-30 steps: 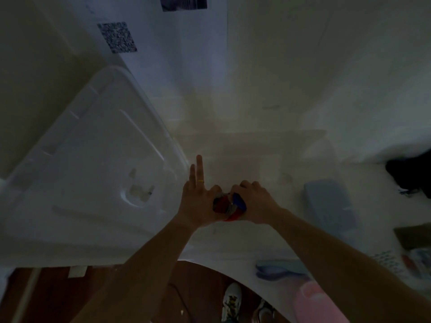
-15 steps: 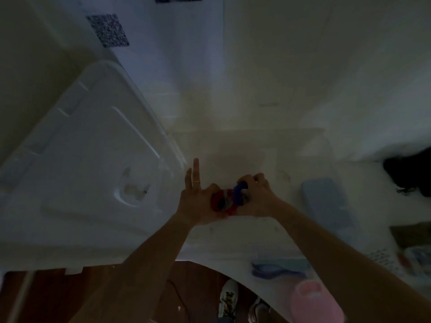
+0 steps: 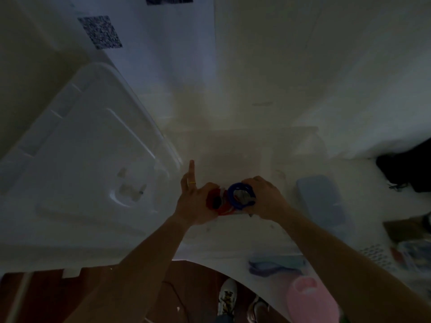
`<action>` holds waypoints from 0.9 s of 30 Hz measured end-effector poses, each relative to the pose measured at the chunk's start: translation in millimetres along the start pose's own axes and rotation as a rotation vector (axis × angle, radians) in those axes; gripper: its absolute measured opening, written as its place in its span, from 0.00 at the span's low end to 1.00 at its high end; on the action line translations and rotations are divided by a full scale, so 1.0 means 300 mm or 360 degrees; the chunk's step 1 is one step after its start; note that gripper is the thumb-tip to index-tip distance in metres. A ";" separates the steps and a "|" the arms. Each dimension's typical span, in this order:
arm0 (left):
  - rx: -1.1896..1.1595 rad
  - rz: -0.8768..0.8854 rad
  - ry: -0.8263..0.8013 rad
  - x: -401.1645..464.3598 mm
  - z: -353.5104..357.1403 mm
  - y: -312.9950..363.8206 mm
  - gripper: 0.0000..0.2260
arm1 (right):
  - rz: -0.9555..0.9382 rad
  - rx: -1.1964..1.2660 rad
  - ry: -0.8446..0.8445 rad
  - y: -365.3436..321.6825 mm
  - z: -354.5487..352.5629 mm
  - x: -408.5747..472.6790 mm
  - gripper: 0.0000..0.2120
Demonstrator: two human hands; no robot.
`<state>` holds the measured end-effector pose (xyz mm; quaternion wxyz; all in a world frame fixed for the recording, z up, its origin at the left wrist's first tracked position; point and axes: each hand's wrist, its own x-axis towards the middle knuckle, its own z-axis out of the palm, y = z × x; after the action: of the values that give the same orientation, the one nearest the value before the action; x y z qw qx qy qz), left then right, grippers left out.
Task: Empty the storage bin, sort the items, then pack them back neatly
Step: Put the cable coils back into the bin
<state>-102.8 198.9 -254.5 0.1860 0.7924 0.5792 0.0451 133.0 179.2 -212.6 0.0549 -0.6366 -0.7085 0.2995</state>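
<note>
The scene is dim. A clear storage bin (image 3: pixel 310 145) stands in the middle of the white table, and its pale lid (image 3: pixel 77 164) leans to the left of it. Over the bin's near side, my left hand (image 3: pixel 196 201) grips a red item (image 3: pixel 215 202), with two fingers pointing up and a yellow ring on one. My right hand (image 3: pixel 263 197) holds a blue ring-shaped item (image 3: pixel 240 194) pressed against the red one. What else lies inside the bin is too dark to tell.
A bluish flat box (image 3: pixel 321 201) lies right of the bin. Bluish flat pieces (image 3: pixel 275 264) and a pink container (image 3: pixel 310 301) sit near the table's front edge. Printed packets (image 3: pixel 396 255) and a dark object (image 3: pixel 408 169) lie at the right. A patterned tag (image 3: pixel 100 31) is on the wall.
My hands have stayed over the bin's near side. The blue ring has turned up toward the camera in my right hand, and the red item shows more.
</note>
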 end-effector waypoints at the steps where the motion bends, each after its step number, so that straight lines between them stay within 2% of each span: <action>1: -0.0050 -0.0010 -0.0042 -0.005 -0.013 0.014 0.32 | 0.0009 -0.0002 0.0009 0.002 0.002 0.003 0.35; 3: -0.0129 -0.0107 -0.0091 -0.021 -0.039 0.045 0.35 | 0.0002 -0.0015 0.0014 0.009 0.008 0.009 0.35; 6: -0.0036 -0.0099 0.0000 -0.022 -0.034 0.058 0.34 | -0.0027 0.0074 -0.0018 0.021 -0.002 0.000 0.35; 10: 0.0035 -0.0025 0.0185 -0.024 -0.010 0.040 0.30 | -0.0089 0.0167 -0.0221 0.060 -0.026 -0.023 0.42; 12: 0.0050 0.0012 0.0240 -0.015 -0.003 0.022 0.28 | -0.0090 0.0079 -0.0242 0.061 -0.016 -0.020 0.43; 14: 0.0101 0.0001 0.0163 -0.001 0.005 0.000 0.29 | -0.0079 -0.0065 -0.0250 0.045 -0.009 -0.005 0.43; 20: -0.0172 -0.0009 0.0059 -0.026 -0.050 0.009 0.31 | -0.0071 -0.0163 -0.0144 0.027 -0.002 0.025 0.38; 27: -0.0007 0.0079 0.0088 -0.022 -0.016 -0.014 0.24 | -0.0023 -0.0250 -0.0115 -0.007 0.019 0.044 0.31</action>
<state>-110.3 195.1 -250.5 0.1706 0.8045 0.5642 0.0729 126.2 189.5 -220.3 -0.0186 -0.6226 -0.7359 0.2654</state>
